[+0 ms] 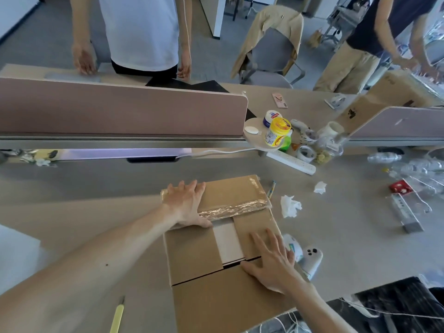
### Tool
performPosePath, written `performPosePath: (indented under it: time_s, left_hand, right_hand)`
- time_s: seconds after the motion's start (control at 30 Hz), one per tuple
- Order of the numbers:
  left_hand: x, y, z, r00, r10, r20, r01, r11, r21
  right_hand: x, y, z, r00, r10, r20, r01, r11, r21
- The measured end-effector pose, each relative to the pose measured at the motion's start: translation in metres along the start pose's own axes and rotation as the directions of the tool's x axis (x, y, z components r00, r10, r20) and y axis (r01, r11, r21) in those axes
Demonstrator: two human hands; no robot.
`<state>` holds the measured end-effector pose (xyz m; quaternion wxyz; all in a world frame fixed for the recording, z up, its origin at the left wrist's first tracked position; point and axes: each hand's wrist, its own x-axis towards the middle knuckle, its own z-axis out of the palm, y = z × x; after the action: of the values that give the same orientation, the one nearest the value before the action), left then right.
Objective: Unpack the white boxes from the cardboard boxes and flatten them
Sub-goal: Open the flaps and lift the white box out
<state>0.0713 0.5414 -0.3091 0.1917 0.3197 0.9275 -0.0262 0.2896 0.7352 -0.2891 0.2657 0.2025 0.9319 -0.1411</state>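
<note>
Box: flat brown cardboard box (192,251), lying at the near edge of the grey table (96,183), about halfway along it.
White box: plain white box (227,243), still inside. Only a strip of it shows in the gap between the two side flaps.
Far flap: cardboard flap with shiny, crinkly clear tape (235,207) along its near edge.
Left hand (185,203): palm down on the left end of that taped flap, fingers straight and spread, thumb lying along the flap's near edge. It's pressing, not grabbing.
Right hand (271,258): flat on the right side flap, fingers fanned out toward the far edge, thumb lying at the seam with the near flap. Not gripping anything.
Writing: the yellow-lidded plastic tub (277,133), by the end of the pink desk divider (120,109), has a printed label, but it's too blurry to read.
Nearby: crumpled white tissue (289,205) just right of the box, and a white game controller (312,258) beside the right hand.
</note>
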Motion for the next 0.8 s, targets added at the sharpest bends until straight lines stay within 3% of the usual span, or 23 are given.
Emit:
performPosePath:
  time_s: [0.1,0.27,0.37,0.47,0.53,0.63,0.7,0.8]
  left_hand:
    - [0.004,-0.004,-0.008,0.999,0.034,0.032,-0.032,0.998,-0.050]
    - [0.013,-0.025,-0.049,0.972,0.161,0.169,-0.094,0.934,-0.345]
    - [0.016,-0.034,-0.085,0.966,0.246,0.086,-0.176,0.861,-0.477]
    - [0.027,-0.048,-0.110,0.966,0.235,-0.109,-0.259,0.873,-0.413]
    - [0.040,-0.062,-0.111,0.962,0.170,-0.212,-0.232,0.918,-0.320]
    - [0.053,-0.063,-0.090,0.987,-0.048,-0.155,0.033,0.995,-0.098]
    - [0.057,-0.051,-0.066,0.983,-0.109,-0.149,0.111,0.994,0.001]
    - [0.055,-0.030,-0.029,0.989,-0.146,-0.013,0.144,0.984,-0.107]
  right_hand:
    - [0.013,-0.010,0.005,0.997,0.047,-0.059,-0.045,0.998,0.038]
    - [0.022,-0.015,0.006,0.992,0.097,-0.086,-0.095,0.995,0.024]
    - [0.024,-0.013,0.008,0.989,0.097,-0.109,-0.097,0.995,0.012]
    - [0.025,-0.013,0.010,0.988,0.099,-0.116,-0.098,0.995,0.016]
    - [0.024,-0.015,0.009,0.988,0.103,-0.112,-0.101,0.995,0.025]
    - [0.023,-0.016,0.007,0.988,0.112,-0.110,-0.109,0.993,0.032]
    - [0.023,-0.018,0.003,0.988,0.116,-0.104,-0.112,0.993,0.039]
    - [0.023,-0.021,-0.004,0.988,0.116,-0.100,-0.113,0.993,0.040]
